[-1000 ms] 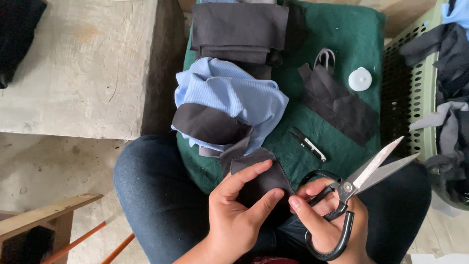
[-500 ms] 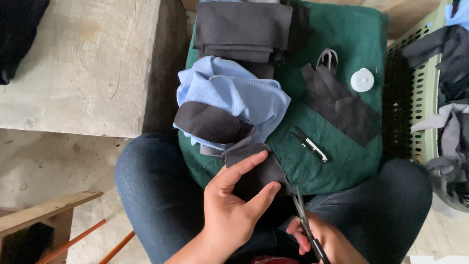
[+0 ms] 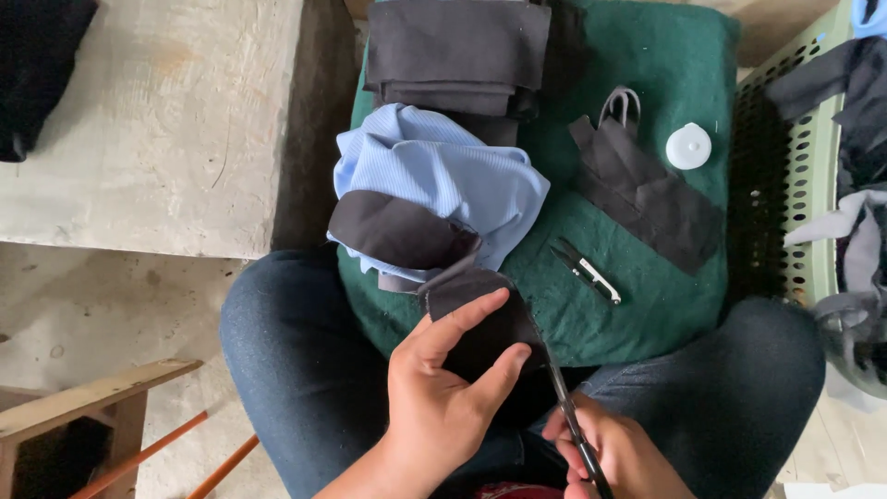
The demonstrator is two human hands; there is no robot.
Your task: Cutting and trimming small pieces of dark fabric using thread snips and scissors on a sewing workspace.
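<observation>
A small dark piece of cloth (image 3: 476, 319) is held up over the person's lap, just in front of the green felt-covered board (image 3: 684, 55) that rests across the knees. The left hand (image 3: 443, 393) pinches it, thumb on the near side and fingers laid flat across its face. The right hand (image 3: 614, 453) is curled tight around the handles of a pair of black-handled scissors (image 3: 565, 411), whose blades run up along the right edge of the cloth, edge-on to the view; whether they are parted I cannot tell.

Behind the cloth on the green board lies a bunched light blue shirt (image 3: 443, 180) with a dark oval patch (image 3: 393, 231) lying over its near side. Farther back sits a stack of folded dark fabric (image 3: 457, 51). To the right are a long dark strip of fabric (image 3: 647, 194), a small thread snipper (image 3: 587, 271) and a white round disc (image 3: 688, 146). A pale green plastic basket (image 3: 813, 176) of clothes stands at the far right, and a concrete slab (image 3: 157, 120) at the left.
</observation>
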